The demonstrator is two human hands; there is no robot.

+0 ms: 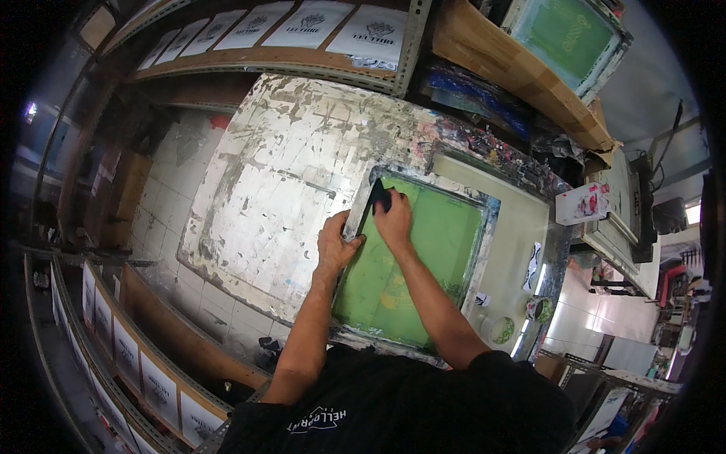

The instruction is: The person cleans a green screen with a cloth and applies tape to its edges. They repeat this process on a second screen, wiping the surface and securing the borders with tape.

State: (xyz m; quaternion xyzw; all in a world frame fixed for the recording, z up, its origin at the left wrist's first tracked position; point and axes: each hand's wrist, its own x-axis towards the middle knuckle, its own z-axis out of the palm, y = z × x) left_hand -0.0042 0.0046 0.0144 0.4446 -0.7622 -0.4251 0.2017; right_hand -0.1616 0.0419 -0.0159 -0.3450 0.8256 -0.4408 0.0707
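A silk-screen frame [412, 261] with green mesh lies on the paint-stained worktable [257, 189], in front of my body. My left hand [336, 240] grips the left side rail of the frame, its fingers over the outer edge and its thumb on the inner side. My right hand [395, 221] reaches over the mesh to the frame's upper left corner. It is closed on a dark, soft-looking piece [380, 195], pressed along the inside of the left rail; whether it is a cloth or a scraper does not show. Paler marks show in the lower part of the mesh.
Two tape rolls [499, 329] sit right of the frame on a pale board [522, 242]. A red-stained white container [581, 204] stands at the table's right edge. Racks hold printed white sheets [306, 24] at the back and lower left. A cardboard box [514, 64] with another green screen [567, 38] stands back right.
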